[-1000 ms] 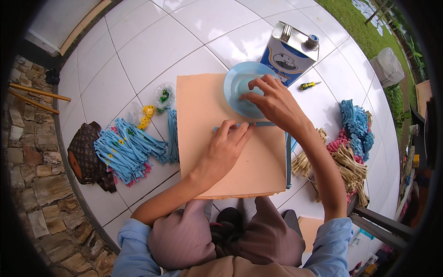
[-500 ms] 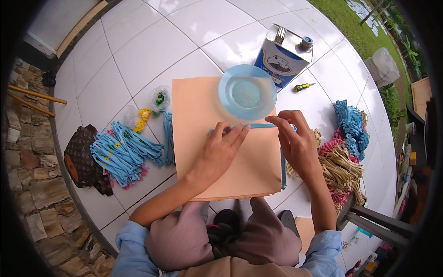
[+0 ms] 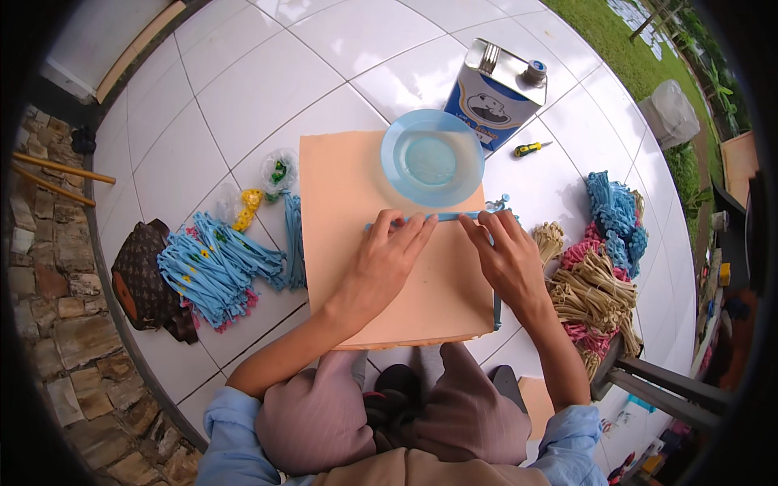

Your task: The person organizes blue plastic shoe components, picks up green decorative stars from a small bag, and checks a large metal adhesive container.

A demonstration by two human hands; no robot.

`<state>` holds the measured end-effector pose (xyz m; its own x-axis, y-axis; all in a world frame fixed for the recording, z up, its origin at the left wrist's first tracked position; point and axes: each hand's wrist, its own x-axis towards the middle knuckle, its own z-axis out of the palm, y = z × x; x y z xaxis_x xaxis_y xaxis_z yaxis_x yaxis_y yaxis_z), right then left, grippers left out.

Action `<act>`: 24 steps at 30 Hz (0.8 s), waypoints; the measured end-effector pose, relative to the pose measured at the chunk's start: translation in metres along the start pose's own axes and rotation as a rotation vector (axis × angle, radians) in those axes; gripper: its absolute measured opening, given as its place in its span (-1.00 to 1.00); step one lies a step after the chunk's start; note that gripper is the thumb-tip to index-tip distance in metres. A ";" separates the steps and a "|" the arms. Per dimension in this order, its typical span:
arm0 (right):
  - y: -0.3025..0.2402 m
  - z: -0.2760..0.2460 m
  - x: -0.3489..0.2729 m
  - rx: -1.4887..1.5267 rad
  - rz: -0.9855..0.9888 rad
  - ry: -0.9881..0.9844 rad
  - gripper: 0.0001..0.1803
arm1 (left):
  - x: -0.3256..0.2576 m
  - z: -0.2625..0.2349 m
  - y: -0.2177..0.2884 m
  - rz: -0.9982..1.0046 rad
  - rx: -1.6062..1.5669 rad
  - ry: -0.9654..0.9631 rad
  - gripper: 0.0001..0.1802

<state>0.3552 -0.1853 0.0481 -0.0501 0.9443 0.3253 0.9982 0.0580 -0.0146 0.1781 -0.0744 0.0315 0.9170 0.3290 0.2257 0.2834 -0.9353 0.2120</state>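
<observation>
A narrow light blue strap (image 3: pixel 447 216) lies across the upper part of a tan board (image 3: pixel 413 296), just below a clear blue bowl (image 3: pixel 432 154). My left hand (image 3: pixel 382 257) presses the strap from the left, thumb and fingers closed on it. Right of that, my right hand (image 3: pixel 512 261) pinches the same strap, its fingertips a short gap away. Past the right hand, a curled blue piece (image 3: pixel 503 202) shows at the board's edge; whether it joins the strap I cannot tell.
A blue-and-white metal can (image 3: pixel 496 93) stands behind the bowl, with a yellow-black screwdriver (image 3: pixel 531 149) nearby. Bundled blue straps (image 3: pixel 219 267) and a brown patterned bag (image 3: pixel 146 279) lie left. Beige bundles (image 3: pixel 596 292) and blue bundles (image 3: pixel 616 223) are piled right, near a dark bench (image 3: pixel 668 389).
My right hand has come down and left onto the strap, its raised fingers now closed in a pinch. My left hand stays on the strap.
</observation>
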 end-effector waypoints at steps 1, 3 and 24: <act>0.000 0.001 0.000 0.016 0.008 0.012 -0.53 | 0.000 0.000 0.000 -0.002 -0.014 0.005 -0.38; -0.001 0.001 0.000 0.034 0.017 0.023 -0.47 | 0.000 -0.001 0.000 -0.003 -0.011 -0.005 -0.38; 0.040 0.018 -0.019 0.736 0.476 0.129 -0.63 | -0.002 0.013 -0.008 -0.055 -0.207 0.195 -0.47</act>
<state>0.3955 -0.1945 0.0240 0.4139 0.8800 0.2331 0.6355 -0.0960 -0.7661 0.1777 -0.0693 0.0173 0.8247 0.4160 0.3830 0.2494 -0.8755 0.4139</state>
